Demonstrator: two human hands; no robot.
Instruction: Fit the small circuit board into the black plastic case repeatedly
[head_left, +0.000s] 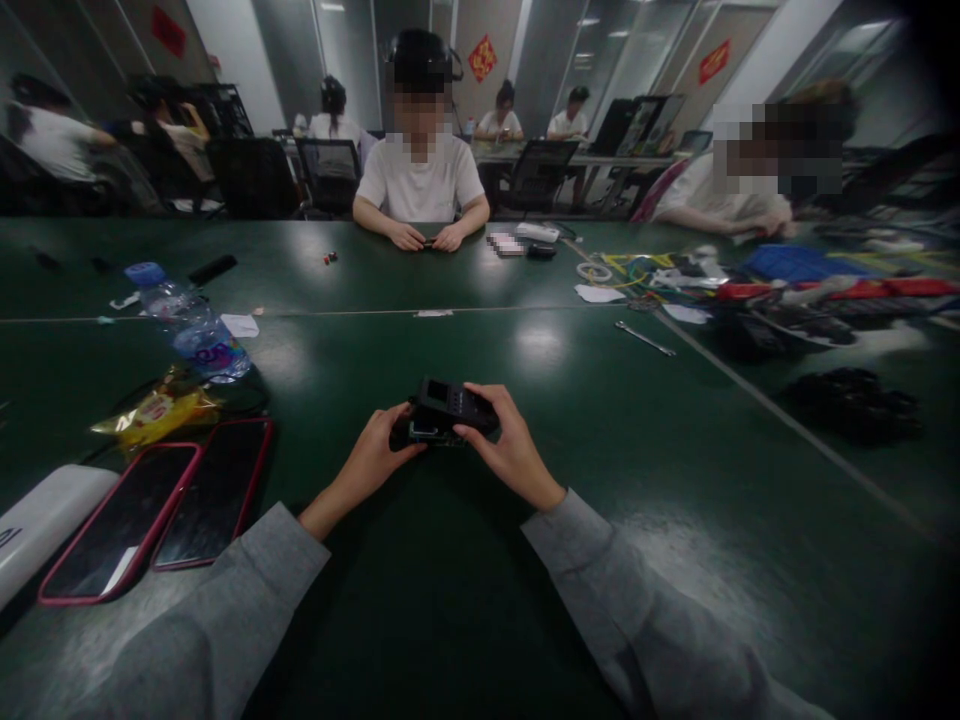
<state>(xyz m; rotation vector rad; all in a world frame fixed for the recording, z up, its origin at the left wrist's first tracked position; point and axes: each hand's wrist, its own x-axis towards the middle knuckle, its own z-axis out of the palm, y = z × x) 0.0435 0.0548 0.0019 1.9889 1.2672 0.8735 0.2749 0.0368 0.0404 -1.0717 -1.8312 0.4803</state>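
Near the middle of the green table [375, 550], my two hands hold a small black electronic device in two parts. Its upper black casing [444, 397], with a small dark screen window and a row of small buttons, is tilted over the lower part. A green circuit board [442, 438] shows along the near edge beneath. My left hand [375, 445] grips the lower part at its left end, thumb along the near side. At the right end my right hand [511, 440] pinches the black casing between thumb and fingers. The inside between the parts is mostly hidden.
To the left lie a water bottle [195, 325], a yellow wrapper [161, 408], two red-edged phones [120, 525] and a white power bank [52, 525]. A wrench [645, 338] and piled cables [637, 270] lie right. Opposite sits a person [421, 180].
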